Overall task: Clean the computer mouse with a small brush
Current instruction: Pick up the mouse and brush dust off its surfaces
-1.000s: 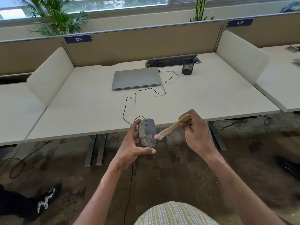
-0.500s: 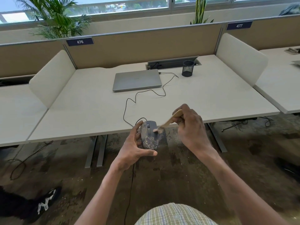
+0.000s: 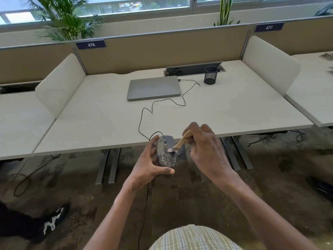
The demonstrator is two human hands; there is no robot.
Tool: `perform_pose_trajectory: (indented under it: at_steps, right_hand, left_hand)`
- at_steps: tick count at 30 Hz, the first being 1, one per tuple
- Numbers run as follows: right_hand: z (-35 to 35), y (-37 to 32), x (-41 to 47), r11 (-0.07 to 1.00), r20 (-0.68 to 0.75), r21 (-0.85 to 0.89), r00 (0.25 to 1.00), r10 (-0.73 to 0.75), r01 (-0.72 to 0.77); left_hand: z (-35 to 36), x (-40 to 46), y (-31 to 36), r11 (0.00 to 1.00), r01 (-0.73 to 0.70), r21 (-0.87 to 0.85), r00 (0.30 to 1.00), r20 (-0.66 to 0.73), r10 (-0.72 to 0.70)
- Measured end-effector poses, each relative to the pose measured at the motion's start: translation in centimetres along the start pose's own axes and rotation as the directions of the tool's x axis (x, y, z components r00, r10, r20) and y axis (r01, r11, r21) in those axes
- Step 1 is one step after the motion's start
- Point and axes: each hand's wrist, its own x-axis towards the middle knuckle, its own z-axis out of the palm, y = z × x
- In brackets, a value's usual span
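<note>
A grey wired computer mouse (image 3: 166, 154), speckled with pale dirt on its rear half, is held in the air just in front of the desk's near edge. My left hand (image 3: 146, 164) grips it from the left and below, thumb under its rear end. My right hand (image 3: 205, 150) grips a small wooden-handled brush (image 3: 181, 141), its pale bristles touching the mouse's right upper side. The mouse's black cable (image 3: 162, 103) loops back across the desk to the laptop.
A shut grey laptop (image 3: 154, 87) and a black mesh pen cup (image 3: 210, 75) stand at the back of the white desk (image 3: 90, 114). White side dividers flank it. More cables lie on the dark floor, with a black shoe (image 3: 52, 221) at lower left.
The brush has swept along the mouse, from its rear up toward the buttons and now back to the middle. Both hands and the mouse have risen slightly toward the desk edge.
</note>
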Motion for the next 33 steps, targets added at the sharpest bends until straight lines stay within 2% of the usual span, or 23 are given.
perform_pose_trajectory:
  at_steps: [6,15,20,28,33]
  right_hand:
    - [-0.2,0.3,1.5,0.994,-0.146,0.088,0.987,0.071,-0.058]
    - [0.1,0.2,0.0,0.998,-0.043,0.025,0.998,0.055,-0.054]
    - [-0.6,0.1,0.3,0.993,-0.126,0.079,0.988,0.092,-0.082]
    - [-0.2,0.4,-1.6,0.994,-0.076,0.064,0.993,0.092,-0.088]
    - [-0.5,0.7,-1.4,0.99,-0.129,0.088,0.985,0.117,-0.106]
  left_hand:
    - [0.2,0.3,0.3,1.0,-0.022,-0.013,1.0,-0.003,0.022]
    - [-0.1,0.3,-0.2,0.998,-0.022,-0.059,1.0,-0.004,0.022]
    - [-0.1,0.5,-0.1,0.998,-0.026,-0.049,1.0,-0.013,0.025]
    - [-0.3,0.7,-0.2,0.993,-0.053,-0.106,0.998,-0.039,0.049]
    - [-0.5,0.8,-0.3,0.994,-0.041,-0.101,0.999,-0.036,0.038]
